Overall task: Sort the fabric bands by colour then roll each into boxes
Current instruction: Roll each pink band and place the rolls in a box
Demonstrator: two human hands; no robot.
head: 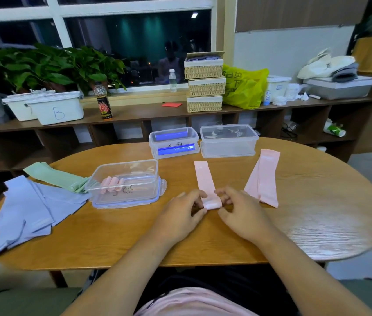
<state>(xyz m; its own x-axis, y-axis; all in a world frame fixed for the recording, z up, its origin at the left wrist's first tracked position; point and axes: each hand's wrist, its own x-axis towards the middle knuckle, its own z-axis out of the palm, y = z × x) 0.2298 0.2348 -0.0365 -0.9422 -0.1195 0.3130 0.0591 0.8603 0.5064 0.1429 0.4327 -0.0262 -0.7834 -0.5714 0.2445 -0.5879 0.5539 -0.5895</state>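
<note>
my left hand (183, 209) and right hand (237, 207) both grip pinching the rolled end of 1 pink band (205, 179) on tabletop (112, 236), open box (124, 183) with pink rolls to the left

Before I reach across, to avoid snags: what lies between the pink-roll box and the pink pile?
Head view: the half-rolled pink band, pinched by left hand and right hand.

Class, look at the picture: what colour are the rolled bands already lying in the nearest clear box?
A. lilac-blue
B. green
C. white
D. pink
D: the rolls in the nearest clear box are pink, like the band that the left hand and right hand pinch at its rolled end.
</note>
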